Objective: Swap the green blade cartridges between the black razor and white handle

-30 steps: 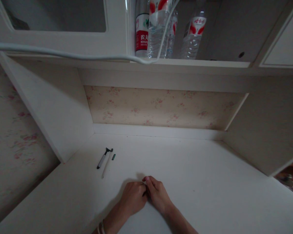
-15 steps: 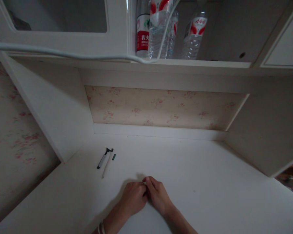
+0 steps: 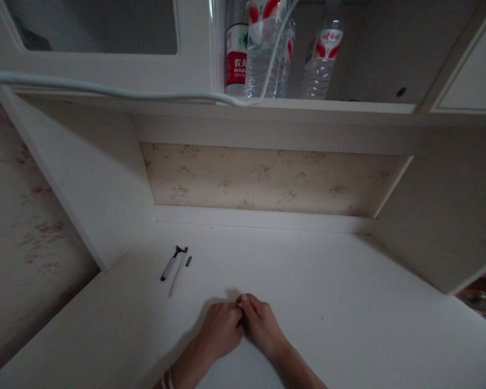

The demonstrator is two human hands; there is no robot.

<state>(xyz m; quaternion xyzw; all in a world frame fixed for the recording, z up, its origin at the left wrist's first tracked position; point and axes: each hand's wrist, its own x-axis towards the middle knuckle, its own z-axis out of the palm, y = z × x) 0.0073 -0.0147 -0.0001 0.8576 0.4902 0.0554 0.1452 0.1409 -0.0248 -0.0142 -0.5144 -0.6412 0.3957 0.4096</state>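
My left hand (image 3: 223, 328) is closed, knuckles up, just above or on the white desktop (image 3: 340, 286). Pressed against it is my right hand (image 3: 262, 326), also closed, with its thumb laid over the bent fingers. Whatever the fingers may hold between them is hidden or too small to make out. Up and to the left lies a razor (image 3: 170, 265) with a grey and black handle. Beside it rests a thin pale stick (image 3: 177, 276) with a dark tip, its kind unclear. A small dark green strip (image 3: 189, 261) lies just right of the stick.
Side panels (image 3: 93, 178) flank the desk. Overhead, a shelf (image 3: 348, 107) holds several plastic bottles (image 3: 323, 59), one with a red and white label. A pale cable (image 3: 146, 95) hangs along the shelf front. Floral wallpaper (image 3: 243, 178) shows behind the desk.
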